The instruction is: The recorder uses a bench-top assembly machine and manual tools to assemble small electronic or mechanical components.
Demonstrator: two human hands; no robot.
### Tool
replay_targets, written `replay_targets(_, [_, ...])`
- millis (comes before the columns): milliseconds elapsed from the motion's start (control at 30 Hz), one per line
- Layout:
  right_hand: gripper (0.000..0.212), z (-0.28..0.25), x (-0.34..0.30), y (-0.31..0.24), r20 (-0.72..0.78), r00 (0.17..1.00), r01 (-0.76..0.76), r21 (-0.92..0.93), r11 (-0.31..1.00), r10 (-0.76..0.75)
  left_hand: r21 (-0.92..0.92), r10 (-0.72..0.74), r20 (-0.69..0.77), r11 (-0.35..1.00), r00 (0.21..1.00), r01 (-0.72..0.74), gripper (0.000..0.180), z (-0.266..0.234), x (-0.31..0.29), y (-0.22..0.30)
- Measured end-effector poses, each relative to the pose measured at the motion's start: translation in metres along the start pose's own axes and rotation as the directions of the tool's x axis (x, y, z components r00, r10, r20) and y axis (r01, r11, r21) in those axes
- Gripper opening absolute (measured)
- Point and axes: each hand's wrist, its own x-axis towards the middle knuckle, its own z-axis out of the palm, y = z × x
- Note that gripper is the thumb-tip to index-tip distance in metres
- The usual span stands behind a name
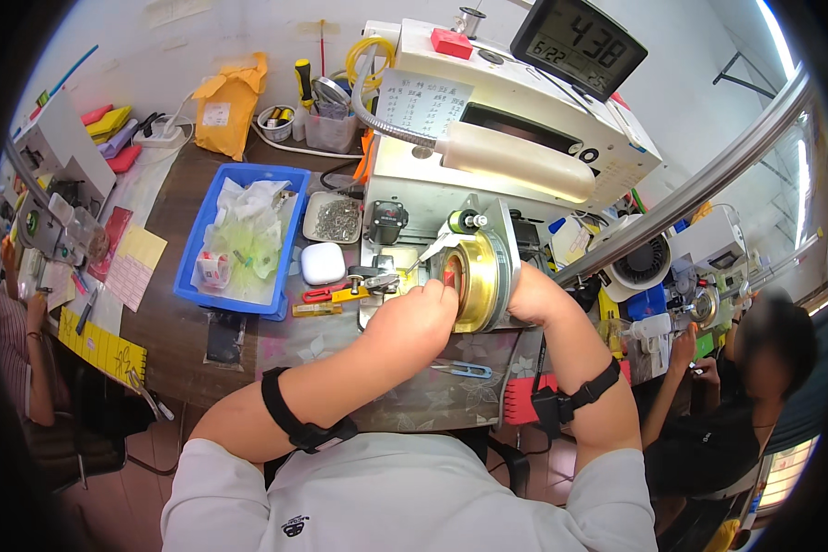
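My left hand (pixel 419 318) is at the front of a gold-coloured round drum (pixel 474 316) on a bench machine (pixel 416 235). Its fingers are bent and pressed together near the drum's hollow face; whatever they hold, if anything, is hidden. My right hand (pixel 528 298) reaches behind the metal plate (pixel 503 247) on the drum's right side, and its fingers are out of sight. A green-and-white roller (pixel 467 221) sits above the drum. Just left of my left hand are a small metal clamp fixture (pixel 382 281) and a yellow-handled tool (pixel 350 293).
A blue tray (pixel 182 285) holds plastic bags. Near it stand a white rounded case (pixel 323 264) and a dish of small metal parts (pixel 333 219). Blue-handled tweezers (pixel 463 369) lie in front. A long lamp (pixel 520 167) hangs over the machine. People work on both sides.
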Motion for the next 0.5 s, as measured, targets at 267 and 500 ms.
replay_targets(267, [0.011,0.012,-0.034,0.041,-0.42,0.778,0.196,-0.545,0.815,-0.467,-0.064,-0.026,-0.295,0.998,0.955,0.007,0.009,-0.036,-0.056,-0.033])
replay_targets(500, [0.01,0.027,-0.02,0.048,-0.578,0.563,0.057,-0.686,0.726,-0.591,-0.102,-0.198,-0.477,0.98,0.857,0.17,0.016,-0.039,-0.05,-0.079])
